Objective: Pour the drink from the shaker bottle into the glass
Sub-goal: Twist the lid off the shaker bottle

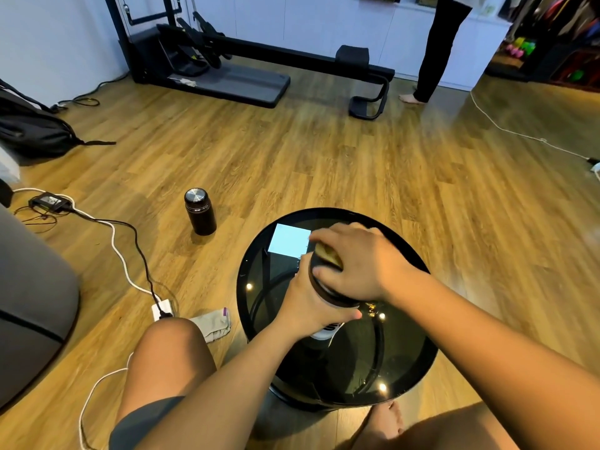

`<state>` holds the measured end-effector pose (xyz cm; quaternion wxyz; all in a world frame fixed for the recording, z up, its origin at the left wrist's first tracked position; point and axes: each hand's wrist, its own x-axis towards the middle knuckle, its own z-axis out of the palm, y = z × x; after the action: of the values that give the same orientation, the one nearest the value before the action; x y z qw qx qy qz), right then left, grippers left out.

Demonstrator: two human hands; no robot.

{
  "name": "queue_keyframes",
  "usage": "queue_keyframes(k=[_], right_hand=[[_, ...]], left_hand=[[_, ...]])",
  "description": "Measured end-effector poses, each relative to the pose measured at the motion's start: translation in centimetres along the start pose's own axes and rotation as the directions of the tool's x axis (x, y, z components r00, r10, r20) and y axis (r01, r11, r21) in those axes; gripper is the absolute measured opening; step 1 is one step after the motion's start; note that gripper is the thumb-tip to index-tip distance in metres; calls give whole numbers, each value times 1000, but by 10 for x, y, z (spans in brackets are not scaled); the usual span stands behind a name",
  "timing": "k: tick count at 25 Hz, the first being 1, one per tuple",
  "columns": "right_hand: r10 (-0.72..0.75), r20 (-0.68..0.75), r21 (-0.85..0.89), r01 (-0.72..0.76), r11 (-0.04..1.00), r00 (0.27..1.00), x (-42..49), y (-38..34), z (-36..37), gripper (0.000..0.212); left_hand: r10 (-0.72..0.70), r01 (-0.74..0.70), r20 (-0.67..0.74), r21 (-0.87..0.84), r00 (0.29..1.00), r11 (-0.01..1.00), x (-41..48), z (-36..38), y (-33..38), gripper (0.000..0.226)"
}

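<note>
One shaker bottle stands on the round black glass table. The left hand wraps its body; the right hand grips its lid. One black flask stands on the floor, well apart.

Shaker bottle: white body, dark marking near base; lid black with yellowish-olive patch on top. Bench: round, black glossy glass, pale blue-white square reflection, few small warm light spots. Floor: honey-brown wood planks, streaked grain. Flask on floor: dark brown-black, brushed silver cap. Cloth beside bench: beige-grey, purple tag. Cables: one white, one black. Treadmill: dark grey and black. Shorts: slate grey. Wall: pale bluish white.
</note>
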<state>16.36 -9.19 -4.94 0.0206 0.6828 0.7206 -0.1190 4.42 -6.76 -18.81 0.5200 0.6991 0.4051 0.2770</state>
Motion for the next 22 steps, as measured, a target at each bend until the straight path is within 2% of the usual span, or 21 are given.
queue_keyframes(k=[1,2,3,4,5,6,7,9,10,11,12,13,14,15,16,18,19,20,21,22], right_hand=[[-122,18,113,119,986,992,-2,-4,0,59],[-187,-22,212,188,959,982,-4,-5,-3,58],[-161,-100,253,182,950,982,-3,-2,-5,58],[-81,-181,235,123,964,980,-1,3,-8,58],[29,-208,114,-5,993,978,2,7,-10,60],[123,-170,-25,-129,991,978,1,8,-10,62],[121,-100,-91,-130,987,988,1,8,-6,65],[-103,12,32,103,994,995,0,1,0,67],[-202,-5,154,200,968,979,-1,-3,3,63],[-212,-57,235,220,947,976,-2,-5,2,58],[-143,-139,265,176,948,980,0,-3,0,55],[-45,-211,207,90,974,976,1,1,-3,56],[47,-208,72,-32,997,977,1,2,-4,59],[79,-156,-41,-86,995,985,0,2,-3,64],[15,-94,-74,-22,997,995,-2,1,1,67],[-180,-48,112,184,977,983,-6,-6,7,65],[-215,-120,228,238,944,969,-8,-7,6,60],[-174,-240,291,242,925,955,-7,-3,6,55],[-82,-342,289,188,939,936,-4,3,4,54],[20,-369,222,67,973,929,-2,8,2,54]], left_hand=[[9,-9,6,3,1000,1000,0,0,-1,105],[17,-17,11,-1,1000,1000,0,1,-2,107],[16,-16,15,-8,1000,1000,1,1,-2,110],[3,-3,15,-9,1000,1000,1,1,-1,111],[-11,11,11,-8,1000,1000,1,0,-1,112],[-19,19,6,0,1000,1000,1,0,-1,109],[-16,16,2,5,1000,1000,1,1,-2,104],[-1,1,-2,33,1000,999,1,3,-4,94],[12,-12,5,31,1000,999,1,3,-6,92],[20,-20,17,16,1000,1000,2,3,-6,92],[10,-11,23,5,1000,1000,2,3,-5,98],[-3,3,17,-8,1000,1000,3,2,-4,109],[-10,10,11,-6,1000,1000,4,2,-5,114],[-11,11,14,1,1000,1000,4,2,-6,112],[-14,13,19,15,1000,1000,3,2,-4,106],[11,-11,16,56,1000,998,2,3,-3,96],[37,-38,14,56,999,998,1,3,-3,97],[45,-45,14,41,999,998,1,2,-2,100],[23,-23,16,14,1000,1000,0,0,-1,105],[-7,7,19,-1,1000,1000,0,-1,0,107]])
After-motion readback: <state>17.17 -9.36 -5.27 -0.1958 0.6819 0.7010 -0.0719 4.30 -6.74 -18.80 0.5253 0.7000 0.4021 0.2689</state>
